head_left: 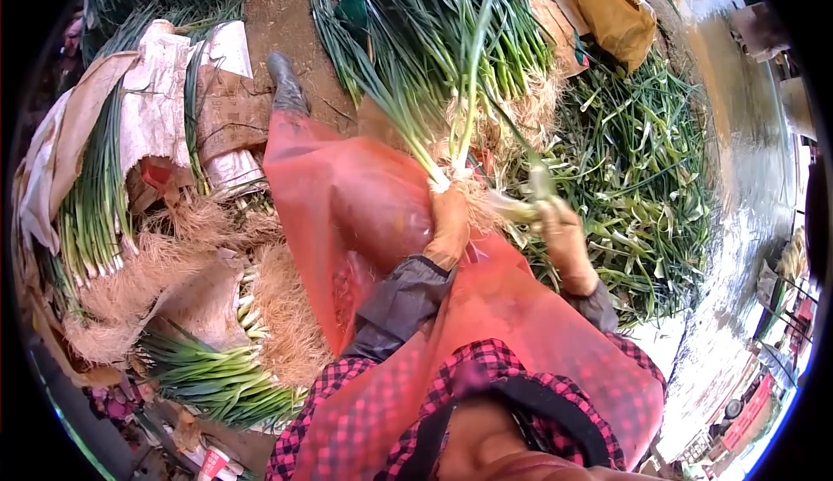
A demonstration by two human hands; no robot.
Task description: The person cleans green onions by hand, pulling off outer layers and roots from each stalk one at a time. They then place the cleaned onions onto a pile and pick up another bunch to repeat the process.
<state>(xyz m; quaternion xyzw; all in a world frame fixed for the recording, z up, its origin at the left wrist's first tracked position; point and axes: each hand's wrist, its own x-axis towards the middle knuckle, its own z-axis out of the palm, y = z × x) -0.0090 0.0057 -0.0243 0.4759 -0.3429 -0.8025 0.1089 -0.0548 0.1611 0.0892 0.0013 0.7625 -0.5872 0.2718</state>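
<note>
My left hand (449, 225), in a tan glove, is closed around the white root ends of a few green onions (468, 125). Their stalks point forward, and pale stringy roots hang beside the fingers. Just to the right, my right hand (566, 245), also gloved and slightly blurred, grips a pale green onion leaf (522, 210). A pinkish-red translucent apron (347, 190) covers my lap beneath both hands. In front lies a large pile of green onions (408, 26) with its roots towards me.
On the right is a heap of stripped leaves (642, 177), beside wet ground (737, 91). To the left, sacking (156, 91) partly wraps onion bundles (95, 195). Another onion bundle (221, 377) lies at the lower left. My boot (285, 82) rests on the brown ground ahead.
</note>
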